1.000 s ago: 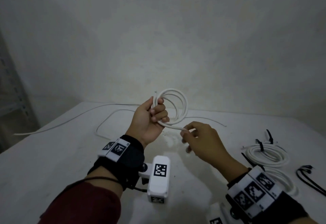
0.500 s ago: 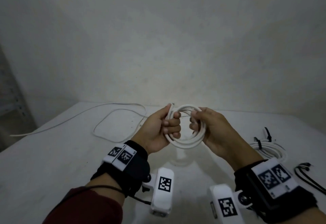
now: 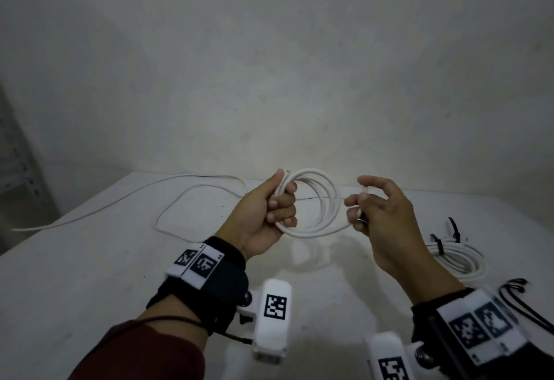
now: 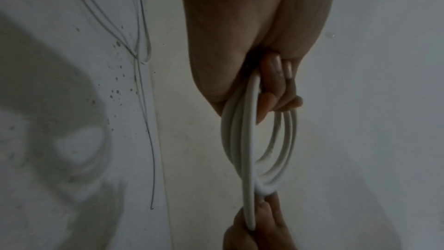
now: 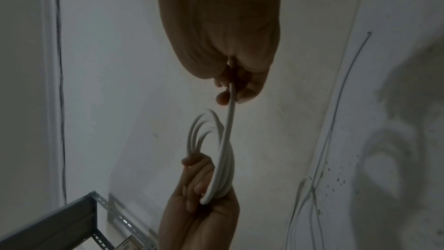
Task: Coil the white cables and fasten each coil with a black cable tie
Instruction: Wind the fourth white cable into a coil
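As I wind the last of this white cable, the coil [image 3: 311,203] hangs in the air above the counter [image 3: 90,259], between my two hands. My left hand [image 3: 263,215] is closed in a fist round the gathered loops on the coil's left side, thumb laid along the top. My right hand [image 3: 380,218] pinches the free tail [image 5: 230,113] between thumb and fingertips, the other fingers loosely curled. The cable looks light and springy, smooth-jacketed and likely to slip; I judge the loops would spread if my left grip eased, so the place to hold is where all the turns bunch together. A finished coil [image 3: 458,257] with black ties [image 3: 437,245] lies on the counter to my right, spare cable ties [image 3: 521,301] beside it, an uncoiled cable [image 3: 186,197] to my left
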